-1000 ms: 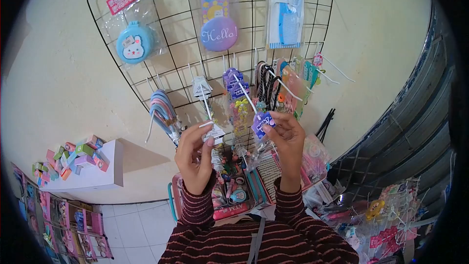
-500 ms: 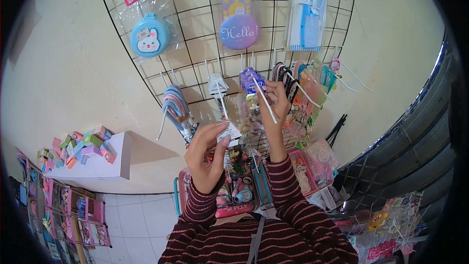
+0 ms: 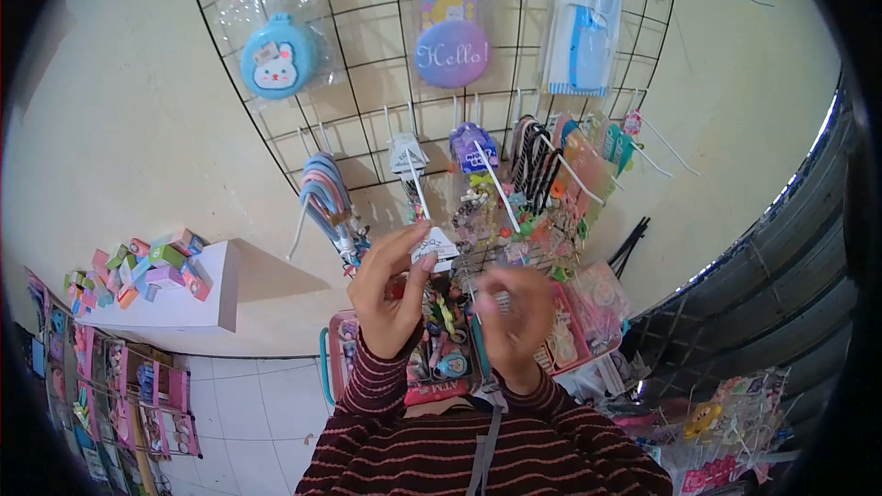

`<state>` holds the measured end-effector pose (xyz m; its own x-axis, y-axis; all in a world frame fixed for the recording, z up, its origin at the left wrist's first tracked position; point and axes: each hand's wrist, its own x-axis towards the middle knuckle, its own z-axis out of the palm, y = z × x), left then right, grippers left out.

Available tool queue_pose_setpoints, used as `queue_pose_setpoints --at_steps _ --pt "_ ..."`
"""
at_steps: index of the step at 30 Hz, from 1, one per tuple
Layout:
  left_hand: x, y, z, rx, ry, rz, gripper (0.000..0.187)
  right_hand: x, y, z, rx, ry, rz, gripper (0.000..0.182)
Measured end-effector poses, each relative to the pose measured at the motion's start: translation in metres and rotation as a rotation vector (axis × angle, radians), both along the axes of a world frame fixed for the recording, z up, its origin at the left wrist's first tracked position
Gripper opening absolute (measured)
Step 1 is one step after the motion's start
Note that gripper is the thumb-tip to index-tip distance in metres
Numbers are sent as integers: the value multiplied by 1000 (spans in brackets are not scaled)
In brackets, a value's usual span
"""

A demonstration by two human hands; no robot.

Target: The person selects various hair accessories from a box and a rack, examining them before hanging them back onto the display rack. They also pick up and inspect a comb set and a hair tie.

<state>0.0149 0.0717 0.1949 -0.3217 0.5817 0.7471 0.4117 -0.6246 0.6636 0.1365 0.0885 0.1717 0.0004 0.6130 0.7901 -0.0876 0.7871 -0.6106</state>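
My left hand (image 3: 388, 292) pinches a small white card (image 3: 436, 248) with dark print between thumb and fingers, just below the tip of a white hook (image 3: 418, 184). Farther back on that hook hang more white cards (image 3: 408, 154) with beaded pieces under them. My right hand (image 3: 519, 317), smeared by motion, is low over the boxes, beside the left one. Above it, purple cards (image 3: 474, 151) carrying beaded bracelets (image 3: 478, 207) hang on another hook. What the right fingers hold, if anything, I cannot tell.
A black wire grid (image 3: 367, 73) on the wall holds a blue bear-face brush (image 3: 278, 57), a purple "Hello!" brush (image 3: 452, 54) and a blue comb set (image 3: 579, 28). Hair ties (image 3: 326, 197) hang at left. Below stand a pink box (image 3: 562, 340) and a white shelf (image 3: 197, 303) of small boxes.
My right hand has left the purple cards and come down towards my body. My left hand keeps its pinch on the white card in nearly the same place.
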Motion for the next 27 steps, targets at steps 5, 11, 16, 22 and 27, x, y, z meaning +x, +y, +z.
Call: queue_pose_setpoints --at_steps 5,11,16,22,27 --pt "4 2 0 23 -1 -27 25 -15 19 0 -194 -179 67 14" --pt "4 1 7 5 13 -46 25 -21 20 -6 -271 -123 151 17" --pt "0 6 6 -6 52 -59 25 -23 23 -5 -318 -94 170 17" --pt "-11 25 1 -23 87 0 24 -43 46 -9 -292 -60 136 19" --pt "-23 80 -18 53 30 155 34 -68 85 -15 -300 -154 34 18"
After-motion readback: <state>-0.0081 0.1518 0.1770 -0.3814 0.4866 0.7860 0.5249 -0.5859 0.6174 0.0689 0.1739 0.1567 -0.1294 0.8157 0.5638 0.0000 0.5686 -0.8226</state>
